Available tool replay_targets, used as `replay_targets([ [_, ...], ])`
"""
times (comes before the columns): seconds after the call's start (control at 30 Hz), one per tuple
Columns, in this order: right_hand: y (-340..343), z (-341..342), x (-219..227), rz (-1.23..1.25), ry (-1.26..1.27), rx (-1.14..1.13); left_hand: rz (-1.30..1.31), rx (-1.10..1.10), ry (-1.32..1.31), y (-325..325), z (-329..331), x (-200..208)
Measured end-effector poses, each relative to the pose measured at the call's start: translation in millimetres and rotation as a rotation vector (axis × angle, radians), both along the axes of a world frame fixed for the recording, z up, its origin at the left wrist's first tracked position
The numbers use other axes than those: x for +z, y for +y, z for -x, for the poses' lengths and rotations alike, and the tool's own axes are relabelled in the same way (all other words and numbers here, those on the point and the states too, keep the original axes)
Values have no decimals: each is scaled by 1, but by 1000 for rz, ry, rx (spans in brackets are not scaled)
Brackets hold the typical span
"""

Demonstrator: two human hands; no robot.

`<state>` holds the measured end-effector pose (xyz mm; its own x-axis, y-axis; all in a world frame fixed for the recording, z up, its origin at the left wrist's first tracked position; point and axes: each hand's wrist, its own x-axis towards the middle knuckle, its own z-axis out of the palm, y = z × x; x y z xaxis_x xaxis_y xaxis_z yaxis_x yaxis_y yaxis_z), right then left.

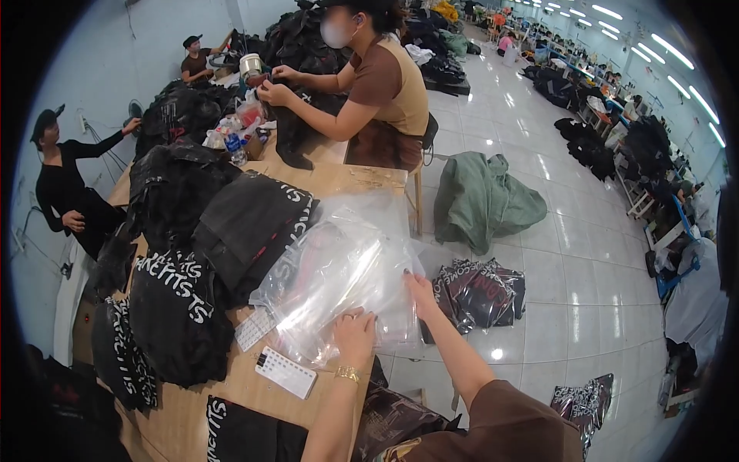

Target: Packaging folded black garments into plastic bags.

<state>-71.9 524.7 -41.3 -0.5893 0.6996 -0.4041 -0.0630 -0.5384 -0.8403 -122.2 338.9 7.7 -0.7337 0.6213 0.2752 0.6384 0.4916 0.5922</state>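
Observation:
A stack of clear plastic bags (pixel 339 266) lies near the right edge of the wooden table. My left hand (pixel 356 335) rests on the near part of the bags, its fingers stretched out over the plastic. At the right side of the stack, my right hand (pixel 418 292) grips the edge of a clear bag between thumb and fingers. Folded black garments with white lettering (pixel 258 215) lie beside the bags, partly under their left side. Left of my left wrist are a white card with small dark marks (pixel 285 373) and a similar sticker sheet (pixel 252 329).
Piles of black clothes (pixel 177 316) cover the left of the table (pixel 173 420). Another person (pixel 385 92) works at its far end. On the tiled floor lie a green cloth bundle (pixel 485 199) and bagged black garments (pixel 481 296). A folded garment (pixel 250 431) sits near me.

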Motion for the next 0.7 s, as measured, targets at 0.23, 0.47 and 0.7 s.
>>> replay_targets([
  [0.23,-30,6,37,-1551,-760,-156,-297,338,-433,7,55,51],
  [0.47,-38,48,50,-1447,-413,176,-735,306,-597,2,68,109],
  [0.7,-19,66,51,217,278,149,-801,84,-814,-27,55,161],
])
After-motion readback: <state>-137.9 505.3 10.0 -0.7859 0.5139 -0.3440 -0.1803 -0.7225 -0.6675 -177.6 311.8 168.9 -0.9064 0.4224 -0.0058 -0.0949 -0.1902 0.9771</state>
